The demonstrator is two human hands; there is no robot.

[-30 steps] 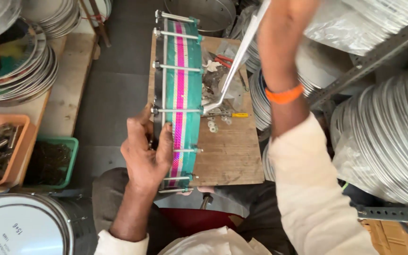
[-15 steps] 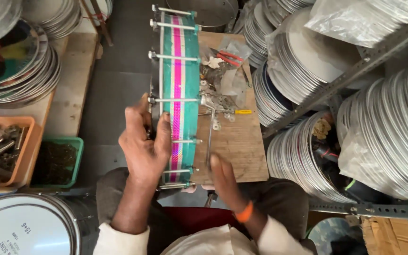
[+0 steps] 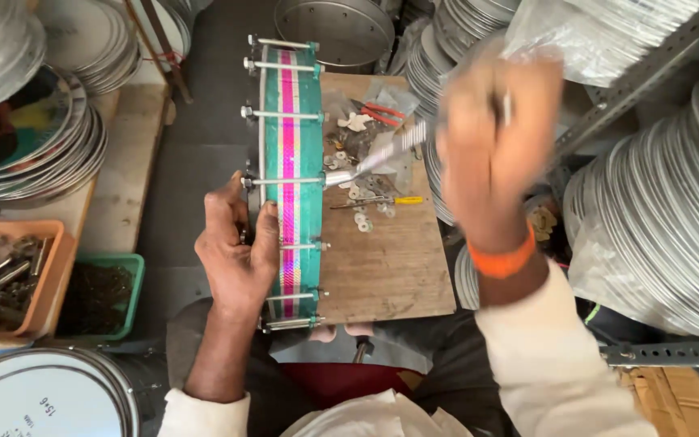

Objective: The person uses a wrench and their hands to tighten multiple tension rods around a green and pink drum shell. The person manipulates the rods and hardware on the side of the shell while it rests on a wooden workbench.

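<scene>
Steadying the green drum [image 3: 291, 174] on edge against the wooden tabletop [image 3: 390, 259], our left hand [image 3: 236, 251] clamps its rim; our right hand [image 3: 495, 137], blurred, fists a metal rod [image 3: 382, 154]; we keep the rod seated at the tension bolt [image 3: 285, 181] and the drum upright.

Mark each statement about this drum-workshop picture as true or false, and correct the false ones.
1. The left hand grips the edge of the green drum frame with pink stripe and metal tension rods. True.
2. The right hand is empty. False: it holds a long, blurred metal tool whose tip meets the drum frame.
3. The drum frame stands on edge beside the wooden board. True.
4. The wrist of the right hand wears a blue band. False: the band is orange.
5. The small yellow-handled screwdriver lies in the orange tray. False: it lies on the wooden board.
</scene>
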